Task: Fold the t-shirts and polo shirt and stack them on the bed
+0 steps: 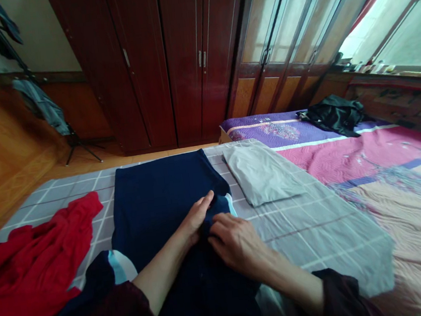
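Note:
A dark navy garment (161, 189) with light blue and white patches at its sleeves lies spread on the grey checked cloth (291, 235). Near its right edge, my left hand (199, 215) has hold of a raised fold of the navy fabric, thumb on the upper side. Just to the right, my right hand (237, 241) is closed on the same bunched fabric, fingers curled. The two hands are close together, with the fold between them. One sleeve of the garment extends to the lower left, beside my left forearm.
A crumpled red garment (53, 247) lies at the left. On the right are a folded light grey cloth (261, 170) and a bed (310, 162) with a black item (336, 113). Behind stand dark red wardrobes (185, 69); a clothes stand (28, 72) is at the back left.

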### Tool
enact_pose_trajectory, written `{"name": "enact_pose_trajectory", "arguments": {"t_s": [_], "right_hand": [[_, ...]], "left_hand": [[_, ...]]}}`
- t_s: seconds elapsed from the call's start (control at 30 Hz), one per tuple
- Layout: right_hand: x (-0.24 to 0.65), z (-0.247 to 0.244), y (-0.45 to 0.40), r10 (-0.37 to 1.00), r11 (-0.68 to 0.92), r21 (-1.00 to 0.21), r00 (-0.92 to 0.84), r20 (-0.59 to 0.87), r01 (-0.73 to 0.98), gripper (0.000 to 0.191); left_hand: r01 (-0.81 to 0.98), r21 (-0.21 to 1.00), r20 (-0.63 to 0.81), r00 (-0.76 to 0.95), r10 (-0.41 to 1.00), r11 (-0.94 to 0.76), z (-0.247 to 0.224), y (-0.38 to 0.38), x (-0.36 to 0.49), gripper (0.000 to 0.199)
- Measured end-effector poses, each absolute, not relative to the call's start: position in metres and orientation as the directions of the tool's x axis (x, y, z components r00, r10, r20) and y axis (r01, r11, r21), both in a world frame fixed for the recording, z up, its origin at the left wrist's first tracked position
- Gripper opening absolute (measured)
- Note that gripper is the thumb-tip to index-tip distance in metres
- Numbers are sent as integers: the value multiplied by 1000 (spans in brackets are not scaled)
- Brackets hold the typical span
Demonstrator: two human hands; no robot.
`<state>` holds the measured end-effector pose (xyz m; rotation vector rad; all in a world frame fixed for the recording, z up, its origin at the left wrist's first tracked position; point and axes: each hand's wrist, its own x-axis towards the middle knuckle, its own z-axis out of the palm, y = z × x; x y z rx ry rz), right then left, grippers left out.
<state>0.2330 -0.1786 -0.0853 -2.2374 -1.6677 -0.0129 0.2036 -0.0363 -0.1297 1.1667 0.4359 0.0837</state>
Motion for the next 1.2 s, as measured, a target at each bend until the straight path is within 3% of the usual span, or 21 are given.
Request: {"name": "enact_pose_trajectory", "arguments": {"t_s": [0.1, 0.23, 0.33, 0.43, 0.57, 0.73, 0.87, 0.97, 1.07, 1.2], "right_hand": [[211, -105, -191, 978, -127, -210, 158, 139, 969, 6], [215, -125, -230, 913, -256, -205, 306, 270, 945, 26], [224, -133, -257, 867, -349, -207, 399, 300, 914, 29], [226, -138, -274, 872, -347, -240, 406, 274, 906, 26], [238, -132, -274, 887, -337, -270, 400, 231, 902, 22], [287, -102, -231, 841, -423, -213, 469, 268, 881, 32], [324, -92, -184, 843, -534, -74, 537, 37, 842, 47], [343, -96, -163, 820, -565, 36, 566, -86, 824, 37], [354, -100, -160, 787, -610, 65, 614, -63, 790, 29], [347, -100, -171, 785, -616, 63, 619, -21, 785, 39]], "left_hand": [[140, 925, -274, 890, 364, 354, -134, -29, 203, 53], [173, 974, -217, 904, 369, 149, -140, -30, 205, 58], [122, 988, -72, 911, 407, -99, -141, -31, 207, 54], [78, 927, 95, 898, 430, -367, -139, -29, 208, 51], [133, 811, 117, 917, 380, -570, -141, -33, 206, 53], [104, 745, 136, 944, 301, -659, -147, -42, 206, 54], [68, 738, 182, 938, 295, -671, -147, -41, 206, 55], [81, 720, 191, 932, 309, -689, -146, -36, 205, 55], [103, 706, 190, 926, 327, -701, -147, -33, 206, 51], [102, 720, 212, 909, 358, -686, -150, -31, 211, 44]]}}
